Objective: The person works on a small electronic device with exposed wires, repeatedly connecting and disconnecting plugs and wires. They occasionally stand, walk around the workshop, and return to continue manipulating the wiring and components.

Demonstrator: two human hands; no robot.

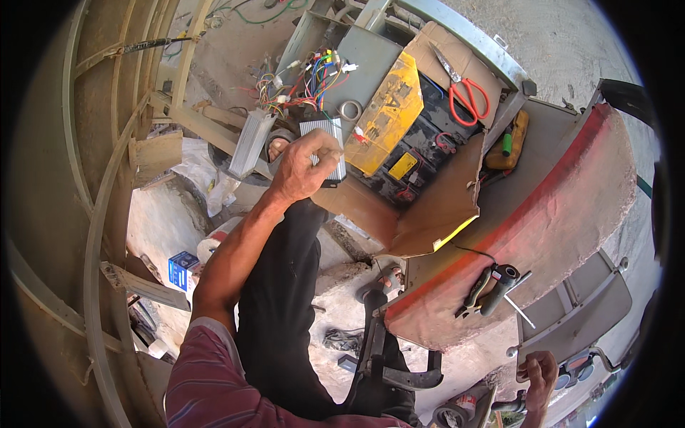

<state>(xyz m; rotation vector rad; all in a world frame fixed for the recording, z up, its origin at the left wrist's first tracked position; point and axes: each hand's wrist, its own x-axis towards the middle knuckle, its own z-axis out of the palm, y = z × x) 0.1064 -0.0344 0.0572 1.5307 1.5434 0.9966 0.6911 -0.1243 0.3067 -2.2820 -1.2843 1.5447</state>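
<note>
My left hand [303, 167] is raised over a finned silver metal box [325, 139], its fingers curled into a pinch. Whatever lies between the fingertips is too small or hidden to make out. Coloured wires with white plugs [321, 75] spread out just beyond that box. A second finned silver box [252, 143] stands to the left of it. Down at the lower right, my right hand [540, 374] has its fingers bent together near a grey panel [581, 307]; their inner side is hidden.
Red-handled scissors [467, 100] lie on cardboard above a black battery [421, 143] and a yellow plate [389, 114]. A roll of tape [350, 110] sits on grey metal. Pliers [474, 291] and a black-handled tool [499, 289] rest on the dusty red seat [571, 207]. A blue box [183, 269] stands lower left.
</note>
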